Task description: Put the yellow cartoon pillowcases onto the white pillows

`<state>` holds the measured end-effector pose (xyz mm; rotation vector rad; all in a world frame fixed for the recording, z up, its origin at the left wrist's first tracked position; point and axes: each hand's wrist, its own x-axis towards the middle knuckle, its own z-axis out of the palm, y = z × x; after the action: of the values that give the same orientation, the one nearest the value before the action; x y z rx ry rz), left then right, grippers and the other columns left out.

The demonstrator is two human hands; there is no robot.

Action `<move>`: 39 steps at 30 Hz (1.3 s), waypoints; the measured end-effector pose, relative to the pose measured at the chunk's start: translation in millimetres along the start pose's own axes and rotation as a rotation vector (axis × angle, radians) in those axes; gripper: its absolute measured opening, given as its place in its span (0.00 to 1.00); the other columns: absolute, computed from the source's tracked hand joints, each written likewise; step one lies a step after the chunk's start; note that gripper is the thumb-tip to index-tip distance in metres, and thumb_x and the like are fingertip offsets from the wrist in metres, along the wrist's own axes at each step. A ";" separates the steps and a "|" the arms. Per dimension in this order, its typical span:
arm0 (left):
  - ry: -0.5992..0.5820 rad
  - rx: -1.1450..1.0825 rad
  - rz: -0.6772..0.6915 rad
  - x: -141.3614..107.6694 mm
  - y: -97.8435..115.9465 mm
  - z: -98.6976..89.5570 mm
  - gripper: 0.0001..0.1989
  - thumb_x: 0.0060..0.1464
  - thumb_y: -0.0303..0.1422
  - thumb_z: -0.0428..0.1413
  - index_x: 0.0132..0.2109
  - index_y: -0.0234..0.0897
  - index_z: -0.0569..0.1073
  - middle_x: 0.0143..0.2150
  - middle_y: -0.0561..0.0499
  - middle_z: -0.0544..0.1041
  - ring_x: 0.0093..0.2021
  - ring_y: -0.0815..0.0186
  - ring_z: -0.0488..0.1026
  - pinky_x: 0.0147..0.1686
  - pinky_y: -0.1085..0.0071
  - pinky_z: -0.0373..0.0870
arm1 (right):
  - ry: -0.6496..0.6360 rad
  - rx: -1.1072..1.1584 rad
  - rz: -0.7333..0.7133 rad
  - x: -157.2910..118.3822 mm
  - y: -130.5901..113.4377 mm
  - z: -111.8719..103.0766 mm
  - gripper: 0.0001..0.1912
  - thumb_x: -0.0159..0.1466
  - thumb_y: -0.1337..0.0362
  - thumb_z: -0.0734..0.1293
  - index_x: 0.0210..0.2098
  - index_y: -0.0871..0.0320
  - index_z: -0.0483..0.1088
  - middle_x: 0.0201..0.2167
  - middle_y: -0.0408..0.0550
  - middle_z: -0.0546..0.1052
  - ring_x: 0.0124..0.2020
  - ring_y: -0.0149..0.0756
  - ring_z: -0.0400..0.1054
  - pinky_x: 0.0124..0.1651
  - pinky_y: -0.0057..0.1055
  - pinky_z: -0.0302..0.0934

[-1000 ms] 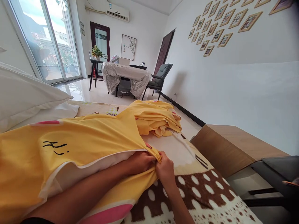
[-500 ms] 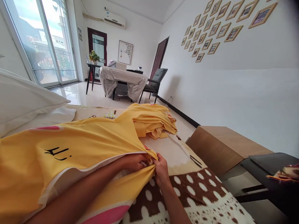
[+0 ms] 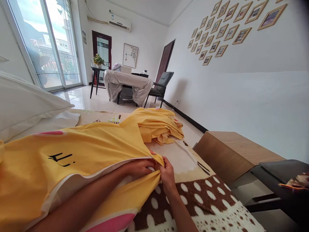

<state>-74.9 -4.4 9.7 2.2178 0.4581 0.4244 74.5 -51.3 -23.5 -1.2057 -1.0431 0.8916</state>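
Evidently, from the head view, the right hand [image 3: 167, 172] has its fingers clamped on the bunched edge of the yellow cover [image 3: 96, 145], best held taut while the left hand [image 3: 138, 168] reaches inside, its grip too hidden to tell, the smooth, creased cloth lying across a plush, dotted blanket [image 3: 202, 203].

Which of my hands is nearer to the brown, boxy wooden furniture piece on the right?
Right. Your right hand grips the yellow printed fabric, to the left of the furniture piece and apart from it. Your left hand is farther left, partly inside the fabric's opening.
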 end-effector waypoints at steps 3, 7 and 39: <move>0.037 0.009 -0.020 1.2 -2.9 2.6 0.16 0.50 0.24 0.48 0.46 0.37 0.71 0.52 0.49 0.73 0.54 0.62 0.66 0.59 0.66 0.58 | -0.019 -0.063 -0.027 0.9 -2.3 -3.0 0.15 0.49 0.60 0.65 0.36 0.60 0.69 0.34 0.49 0.77 0.34 0.37 0.69 0.37 0.29 0.63; 0.058 0.045 -0.058 1.5 -9.7 6.0 0.19 0.51 0.23 0.48 0.51 0.37 0.69 0.57 0.48 0.70 0.57 0.62 0.64 0.61 0.64 0.56 | -0.057 -0.195 -0.035 2.1 -1.3 -7.9 0.17 0.47 0.64 0.64 0.37 0.61 0.68 0.34 0.50 0.77 0.33 0.38 0.69 0.35 0.29 0.63; 0.177 0.382 -0.036 -1.6 3.7 16.3 0.16 0.57 0.28 0.48 0.51 0.35 0.69 0.57 0.41 0.69 0.57 0.55 0.64 0.59 0.57 0.59 | 0.003 0.030 0.141 -1.5 -3.1 -0.3 0.17 0.47 0.57 0.68 0.32 0.62 0.72 0.26 0.46 0.75 0.26 0.32 0.63 0.30 0.27 0.58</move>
<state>-68.4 -18.1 2.3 2.5438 0.7230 0.5539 74.4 -53.3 -20.6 -1.2663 -0.9481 1.0111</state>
